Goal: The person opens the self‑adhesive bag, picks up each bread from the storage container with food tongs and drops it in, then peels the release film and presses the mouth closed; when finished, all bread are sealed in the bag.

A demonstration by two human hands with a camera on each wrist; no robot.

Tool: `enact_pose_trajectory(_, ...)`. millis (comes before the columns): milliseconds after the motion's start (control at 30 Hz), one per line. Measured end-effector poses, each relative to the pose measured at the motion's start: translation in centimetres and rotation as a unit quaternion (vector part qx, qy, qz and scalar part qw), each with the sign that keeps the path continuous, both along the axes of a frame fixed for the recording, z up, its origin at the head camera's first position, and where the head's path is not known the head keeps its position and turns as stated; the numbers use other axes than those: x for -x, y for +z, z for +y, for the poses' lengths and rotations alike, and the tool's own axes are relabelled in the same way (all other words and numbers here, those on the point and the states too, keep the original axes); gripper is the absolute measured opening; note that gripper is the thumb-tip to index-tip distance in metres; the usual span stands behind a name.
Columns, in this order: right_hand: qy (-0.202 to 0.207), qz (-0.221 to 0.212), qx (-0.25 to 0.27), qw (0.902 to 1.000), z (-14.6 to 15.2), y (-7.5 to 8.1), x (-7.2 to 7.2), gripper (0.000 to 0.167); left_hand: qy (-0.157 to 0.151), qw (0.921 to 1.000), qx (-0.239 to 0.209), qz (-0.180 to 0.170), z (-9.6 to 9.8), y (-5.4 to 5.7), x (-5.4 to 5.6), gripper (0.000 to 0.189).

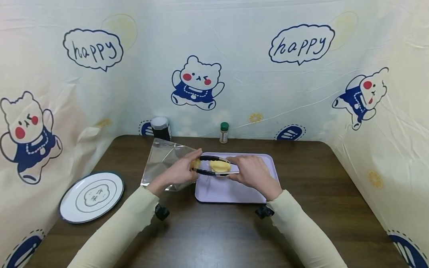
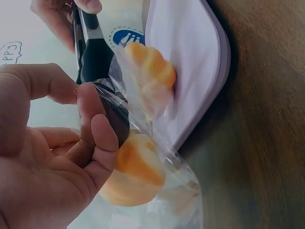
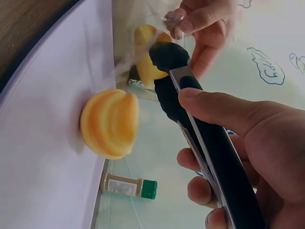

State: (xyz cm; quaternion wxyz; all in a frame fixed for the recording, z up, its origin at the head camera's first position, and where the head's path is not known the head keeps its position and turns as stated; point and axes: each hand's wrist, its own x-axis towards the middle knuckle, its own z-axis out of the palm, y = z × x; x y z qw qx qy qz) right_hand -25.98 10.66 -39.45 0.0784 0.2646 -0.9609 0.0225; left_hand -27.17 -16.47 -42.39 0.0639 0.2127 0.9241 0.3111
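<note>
My left hand (image 1: 179, 170) pinches the edge of a clear plastic bag (image 1: 161, 159) between thumb and fingers. Inside the bag is a yellow-orange bread roll (image 2: 136, 171), seen through the film. My right hand (image 1: 253, 170) grips black-and-silver tongs (image 3: 209, 138), thumb on one arm and fingers on the other. The black tong tips reach the bag's mouth and overlap the bagged roll in the right wrist view. A second, ridged bread roll (image 3: 109, 124) sits on the lilac tray (image 1: 233, 193), beneath the tongs.
At the left edge of the brown table (image 1: 210, 237) is a white plate (image 1: 75, 200) with a dark rim. Behind the bag stands a dark jar (image 1: 161, 128) with a pale lid. A small green-capped shaker (image 1: 223, 133) is at the back, near the printed curtain (image 1: 245, 91).
</note>
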Motion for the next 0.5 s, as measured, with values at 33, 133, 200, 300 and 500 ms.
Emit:
enact_pose_trajectory(33, -0.002, -0.001, -0.001, 1.0000, -0.03, 0.00, -0.02, 0.058, 0.000, 1.0000, 0.001, -0.001, 0.07, 0.02, 0.01, 0.093)
enact_pose_trajectory(133, 0.002, -0.005, -0.005, 1.0000, -0.17, 0.00, -0.07, 0.058, 0.008, 1.0000, 0.002, -0.003, 0.22, 0.07, 0.11, 0.093)
enact_pose_trajectory(200, 0.009, -0.005, -0.008, 0.9999, -0.27, -0.03, -0.08, 0.059, 0.017, 0.9998, -0.004, -0.012, 0.33, 0.11, 0.18, 0.093)
enact_pose_trajectory(300, 0.017, -0.001, -0.013, 0.9998, -0.45, -0.08, -0.08, 0.059, 0.022, 0.9994, -0.012, -0.026, 0.51, 0.14, 0.17, 0.093)
enact_pose_trajectory(500, 0.001, 0.001, -0.018, 0.9998, -0.90, -0.28, 0.07, 0.058, 0.018, 0.9992, -0.012, -0.035, 0.83, -0.03, -0.17, 0.092)
